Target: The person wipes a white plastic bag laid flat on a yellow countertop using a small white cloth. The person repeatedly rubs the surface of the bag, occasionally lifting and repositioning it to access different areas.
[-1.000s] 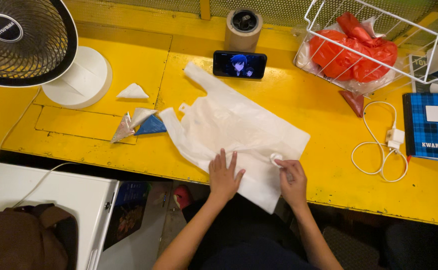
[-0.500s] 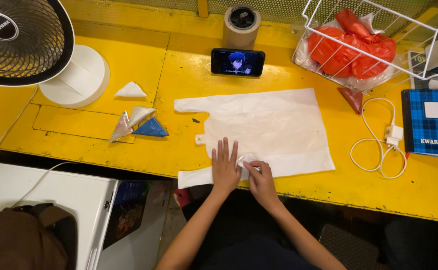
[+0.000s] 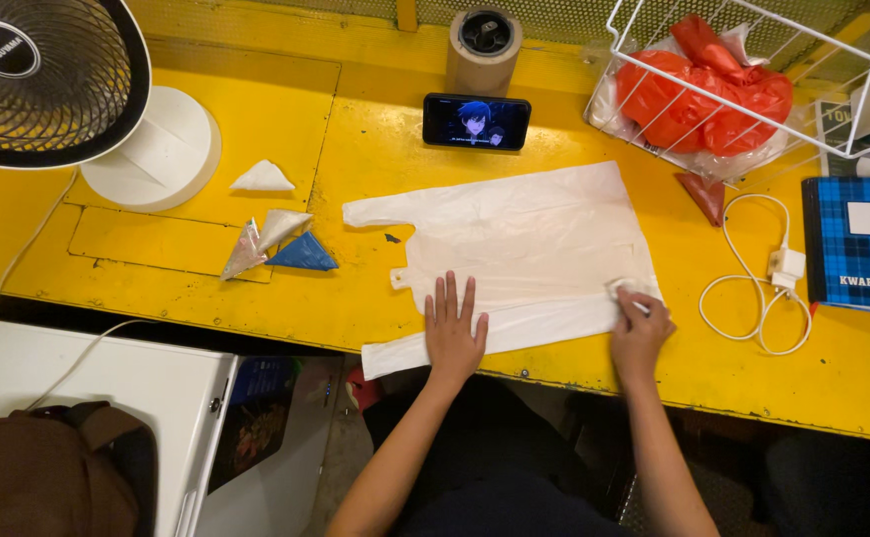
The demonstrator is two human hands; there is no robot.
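Note:
A white plastic carrier bag [image 3: 515,239] lies spread flat on the yellow table [image 3: 375,159], handles pointing left. My left hand [image 3: 453,330] rests palm down, fingers apart, on the bag's near edge by the lower handle. At the bag's near right corner my right hand [image 3: 640,326] presses down with curled fingers, and a small white piece shows under the fingertips.
A phone [image 3: 476,121] with a lit screen stands behind the bag, in front of a tape roll [image 3: 484,48]. A white wire basket [image 3: 743,80] holds red bags at the back right. A white charger cable [image 3: 765,288], blue notebook [image 3: 858,244], fan [image 3: 37,70] and folded triangles [image 3: 278,241] lie around.
The bag went from crumpled to spread flat. My right hand slid right along the near edge to the bag's right corner. My left hand stayed near the lower handle.

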